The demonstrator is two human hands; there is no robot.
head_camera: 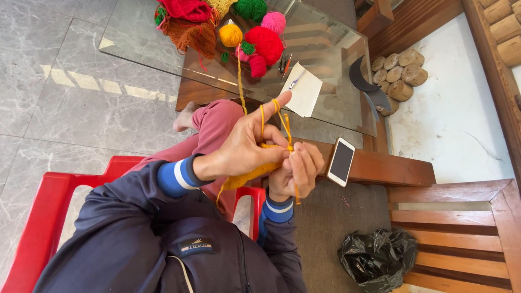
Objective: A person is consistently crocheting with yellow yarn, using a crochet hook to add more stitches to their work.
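Note:
My left hand (247,147) is raised with its index finger pointing up, and yellow yarn (239,81) is looped over that finger. The strand runs up to a yellow yarn ball (230,34) on the glass table (135,38). The left hand's other fingers pinch a yellow crocheted piece (251,176) that hangs below both hands. My right hand (297,172) is closed against the edge of that piece, where the yarn loops meet. Whether it holds a hook I cannot tell; its fingers hide it.
Red (265,44), pink (274,21) and green (250,8) yarn balls and knitted pieces lie on the glass table, with a white paper (303,91). A phone (341,161) rests on the wooden ledge. A black plastic bag (377,258) sits beside a wooden chair (461,239). I sit on a red plastic chair (40,217).

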